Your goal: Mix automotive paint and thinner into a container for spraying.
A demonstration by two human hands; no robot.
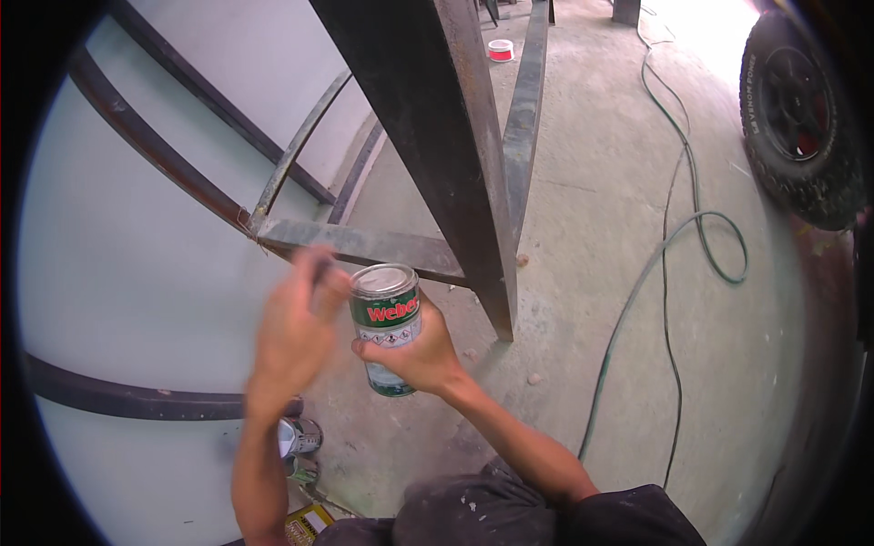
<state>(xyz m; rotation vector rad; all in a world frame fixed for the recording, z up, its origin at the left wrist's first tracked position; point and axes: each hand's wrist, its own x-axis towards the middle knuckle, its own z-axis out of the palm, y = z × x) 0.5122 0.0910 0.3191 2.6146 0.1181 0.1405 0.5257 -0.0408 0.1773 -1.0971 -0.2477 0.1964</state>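
While the R hand [426,353] grips a green/white can [390,329] abt upright nr the dark metal post [446,136], the L hand [296,318], blurred, is just beside the can's top; can't tell if it's pinching smth.

My left hand [296,332] is bare, its fingers blurred, and my right hand [423,350] is bare too, as are both forearms [519,437]. The charcoal cloth [473,519] I wear bunches in soft folds, dotted with small pale flecks (paint or dust, I can't tell). Beside it, more dark clothing [637,520] looks smoother, nearly black.
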